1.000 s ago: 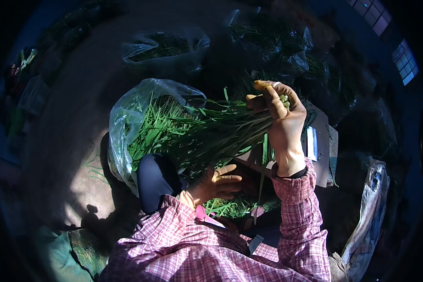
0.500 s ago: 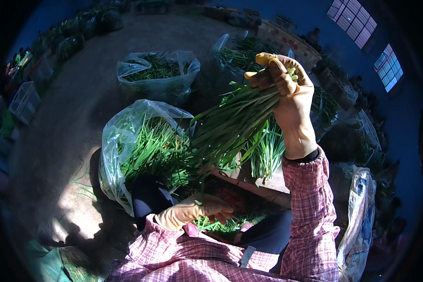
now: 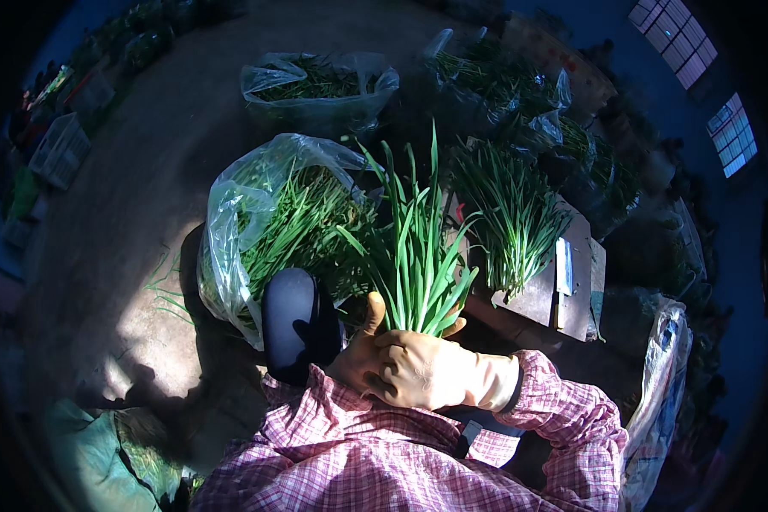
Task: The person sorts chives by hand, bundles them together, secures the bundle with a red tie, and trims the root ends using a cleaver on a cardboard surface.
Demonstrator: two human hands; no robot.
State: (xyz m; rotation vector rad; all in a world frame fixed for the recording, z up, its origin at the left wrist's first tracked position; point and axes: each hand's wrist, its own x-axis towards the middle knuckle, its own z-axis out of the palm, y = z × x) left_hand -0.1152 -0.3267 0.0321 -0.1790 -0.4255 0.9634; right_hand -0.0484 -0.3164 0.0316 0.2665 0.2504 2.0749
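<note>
My left hand [image 3: 356, 357] and my right hand [image 3: 431, 369], both in tan gloves, close together around the lower end of a bunch of garlic chives [image 3: 418, 264]. The long flat leaves point up and away from me and fan out. The left thumb stands up beside the leaves, while the right fingers wrap across the front. The stem ends are hidden in the gloves. Right of the bunch, more garlic chives [image 3: 512, 218] lie in a pile on a board [image 3: 578, 247]. To its left stands an open clear plastic bag [image 3: 230, 209] filled with loose greens.
A narrow pale blade-like object [image 3: 564, 269] lies on the board. Another clear bag of greens [image 3: 320, 94] stands farther back, with several more at the far right. A white crate [image 3: 61, 151] sits at far left; a white woven sack [image 3: 657, 392] lies by my right arm.
The right hand has come down from high on the right with the bunch, which now points upward. My left hand has closed on it too. The view has shifted slightly.
</note>
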